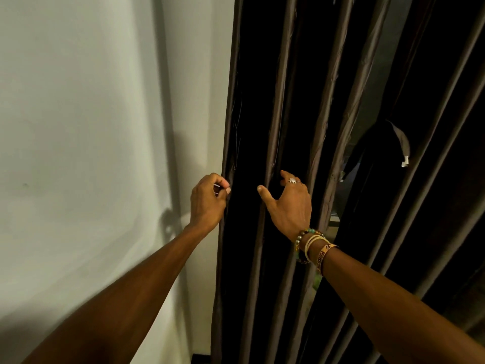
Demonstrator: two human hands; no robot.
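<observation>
a: where the dark brown, glossy pleated curtain (278, 101) hangs beside the smooth pale wall (78, 127), what grips it?
b: left hand (208, 199) pinches its edge; right hand (290, 206) curls fingers round a fold, thumb out.

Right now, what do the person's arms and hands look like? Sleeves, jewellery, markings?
No sleeves in view on either arm. Left hand: pale band on a finger, unclear. Right hand: silver ring. Right wrist: multicoloured beaded bracelet, cream cord loops, tan woven band with dark red lettering.
</observation>
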